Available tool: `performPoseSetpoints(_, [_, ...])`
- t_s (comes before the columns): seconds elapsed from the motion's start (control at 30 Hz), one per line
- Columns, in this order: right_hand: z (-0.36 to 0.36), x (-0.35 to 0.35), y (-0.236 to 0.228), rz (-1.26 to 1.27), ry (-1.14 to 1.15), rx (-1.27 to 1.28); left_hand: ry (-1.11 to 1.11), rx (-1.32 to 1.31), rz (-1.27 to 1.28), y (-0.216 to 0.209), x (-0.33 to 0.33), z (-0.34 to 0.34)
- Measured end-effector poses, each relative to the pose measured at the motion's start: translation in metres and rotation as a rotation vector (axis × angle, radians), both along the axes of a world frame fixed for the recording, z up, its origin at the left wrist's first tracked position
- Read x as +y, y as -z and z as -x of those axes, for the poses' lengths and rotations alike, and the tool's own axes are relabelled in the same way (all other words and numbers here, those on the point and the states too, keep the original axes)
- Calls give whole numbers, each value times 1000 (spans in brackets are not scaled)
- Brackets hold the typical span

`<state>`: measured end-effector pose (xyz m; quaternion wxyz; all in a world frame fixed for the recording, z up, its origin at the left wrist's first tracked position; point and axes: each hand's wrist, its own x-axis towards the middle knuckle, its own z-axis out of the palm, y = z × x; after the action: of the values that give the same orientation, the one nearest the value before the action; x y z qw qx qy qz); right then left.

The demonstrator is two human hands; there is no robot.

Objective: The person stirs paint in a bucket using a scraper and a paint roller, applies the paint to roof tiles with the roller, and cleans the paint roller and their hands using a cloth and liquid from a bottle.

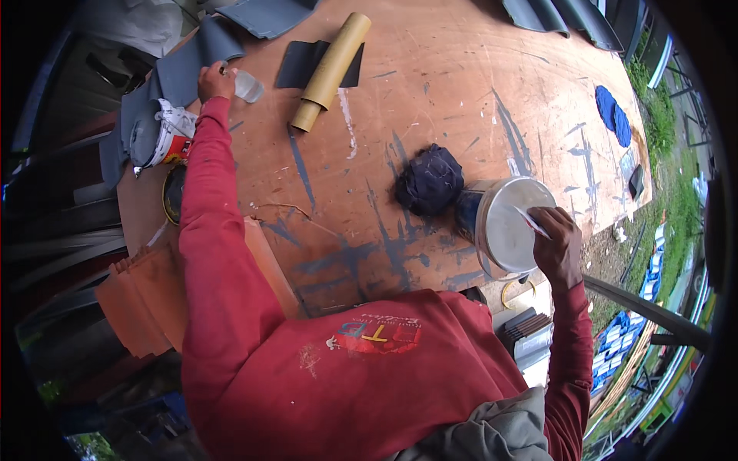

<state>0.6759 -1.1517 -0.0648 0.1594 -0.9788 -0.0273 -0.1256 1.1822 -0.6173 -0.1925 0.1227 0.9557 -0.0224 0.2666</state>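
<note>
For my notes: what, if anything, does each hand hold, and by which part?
Right hand: a pale strip, by its right end. Left hand: at the left side of a clear container; grip unclear.

Before me spreads a broad plywood worktable [438,50], smeared with grey streaks [510,129]; daylight falls over it, and past its right edge green grass [678,203] borders bare earth [601,261].

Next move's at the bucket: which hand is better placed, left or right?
Right, I'd judge. The right hand is at the bucket, gripping a thin pale piece over its opening. The left hand is far off, beside a translucent container.
</note>
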Motion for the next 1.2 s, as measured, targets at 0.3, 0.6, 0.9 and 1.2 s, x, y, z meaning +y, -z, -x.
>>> performPoseSetpoints(0.3, [10, -11, 19, -27, -23, -137, -72, 48, -189, -33, 76, 28])
performPoseSetpoints(0.6, [1, -25, 20, -136, 54, 71, -144, -2, -166, -150, 22, 149])
performPoseSetpoints(0.9, [17, -12, 17, -166, -38, 233, 14, 3, 15, -148, -61, 304])
performPoseSetpoints(1.2, [43, -6, 2, -265, -131, 194, 384, 293, 235, -107, -154, 443])
